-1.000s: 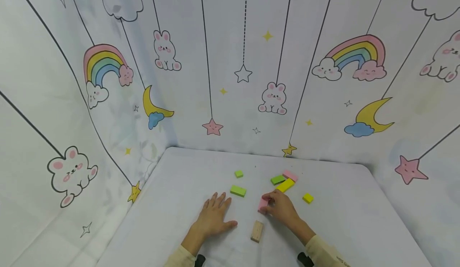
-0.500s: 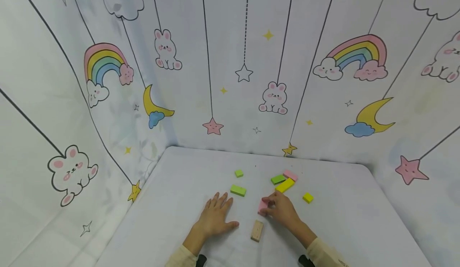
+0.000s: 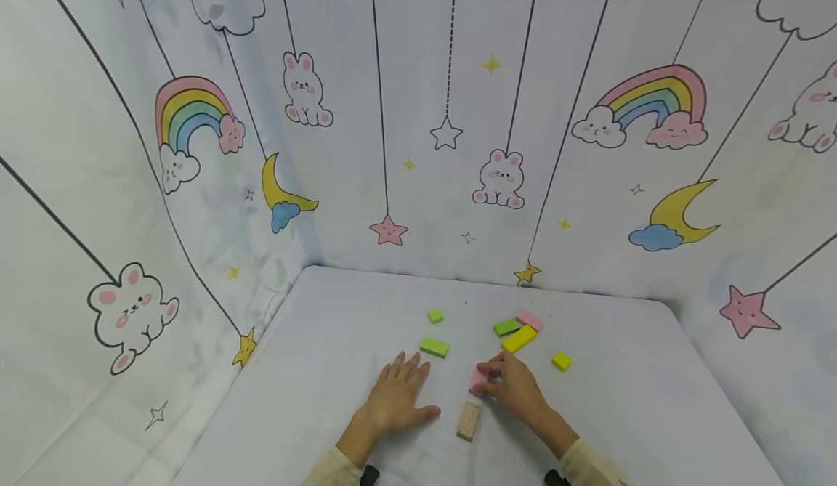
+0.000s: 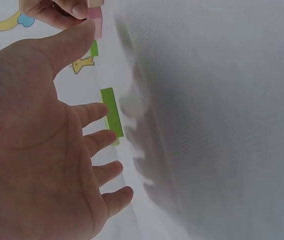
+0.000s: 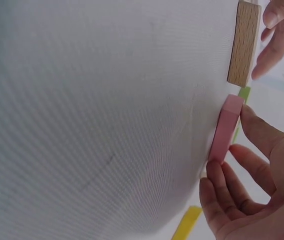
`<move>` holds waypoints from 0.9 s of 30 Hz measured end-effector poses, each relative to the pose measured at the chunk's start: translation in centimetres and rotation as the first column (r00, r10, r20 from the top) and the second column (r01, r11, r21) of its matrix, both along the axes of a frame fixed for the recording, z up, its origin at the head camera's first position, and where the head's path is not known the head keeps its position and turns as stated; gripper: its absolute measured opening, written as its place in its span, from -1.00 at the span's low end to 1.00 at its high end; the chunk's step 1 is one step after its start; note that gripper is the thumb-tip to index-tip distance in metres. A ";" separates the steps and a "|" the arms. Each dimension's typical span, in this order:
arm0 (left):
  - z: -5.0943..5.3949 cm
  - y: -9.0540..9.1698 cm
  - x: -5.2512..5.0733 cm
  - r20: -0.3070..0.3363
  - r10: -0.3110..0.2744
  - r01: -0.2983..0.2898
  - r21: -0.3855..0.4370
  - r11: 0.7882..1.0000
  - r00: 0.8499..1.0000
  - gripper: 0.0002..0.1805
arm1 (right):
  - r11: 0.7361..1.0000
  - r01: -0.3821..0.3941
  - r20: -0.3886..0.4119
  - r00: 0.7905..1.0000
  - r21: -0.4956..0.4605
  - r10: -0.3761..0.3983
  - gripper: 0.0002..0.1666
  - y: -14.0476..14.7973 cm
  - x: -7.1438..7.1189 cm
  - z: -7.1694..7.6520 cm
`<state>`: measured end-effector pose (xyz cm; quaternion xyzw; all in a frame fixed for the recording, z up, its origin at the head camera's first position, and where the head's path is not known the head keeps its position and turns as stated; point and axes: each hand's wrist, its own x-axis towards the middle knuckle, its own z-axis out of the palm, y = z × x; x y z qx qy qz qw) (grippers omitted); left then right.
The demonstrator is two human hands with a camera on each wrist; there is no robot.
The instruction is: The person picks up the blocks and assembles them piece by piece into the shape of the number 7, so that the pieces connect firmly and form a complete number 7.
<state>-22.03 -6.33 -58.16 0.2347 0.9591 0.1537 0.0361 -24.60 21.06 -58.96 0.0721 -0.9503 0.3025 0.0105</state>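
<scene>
My right hand (image 3: 515, 388) pinches a pink block (image 3: 478, 381) between thumb and fingers, low over the white table. In the right wrist view the pink block (image 5: 226, 129) lies lengthwise, its near end close to a plain wooden block (image 5: 244, 44). That wooden block (image 3: 468, 421) lies between my hands, touched by neither. To its left, my left hand (image 3: 394, 401) is spread palm down with straight fingers, holding nothing; whether it touches the cloth I cannot tell. Just beyond its fingertips lies a light green block (image 3: 434, 346).
A small green block (image 3: 435, 316) lies farther back. Behind my right hand, a yellow block (image 3: 519, 338), a green block (image 3: 506, 327) and another pink block (image 3: 529, 320) lie clustered. A yellow cube (image 3: 561, 361) sits right of them. Printed cloth walls (image 3: 418, 195) enclose the table.
The left hand has shifted slightly right, its thumb closer to the wooden block. The right hand has drawn the pink block a little nearer to the wooden one.
</scene>
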 end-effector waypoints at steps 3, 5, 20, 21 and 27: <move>0.0 0.3 0.1 0.021 -0.010 0.010 0.009 1.000 1.000 -0.04 | 1.000 -0.002 0.004 1.000 0.000 0.002 -0.53 0.0 0.1 0.0; -0.1 0.5 0.1 0.039 -0.016 0.016 0.013 1.000 0.999 -0.03 | 1.000 -0.006 0.005 1.000 -0.003 0.006 -0.54 0.0 0.2 0.0; -0.6 1.9 0.5 0.038 -0.048 0.048 -0.012 0.999 0.998 -0.02 | 1.000 -0.026 0.016 1.000 0.003 0.026 -0.55 0.0 0.8 0.0; -0.7 1.9 0.6 0.038 -0.050 0.051 -0.018 0.999 0.998 -0.02 | 1.000 -0.030 0.008 1.000 0.008 0.030 -0.55 0.0 0.9 -0.1; -0.4 2.2 0.7 0.021 -0.064 0.065 -0.032 0.997 0.998 -0.02 | 0.999 -0.041 -0.035 0.999 0.009 0.041 -0.55 -0.1 1.1 -0.3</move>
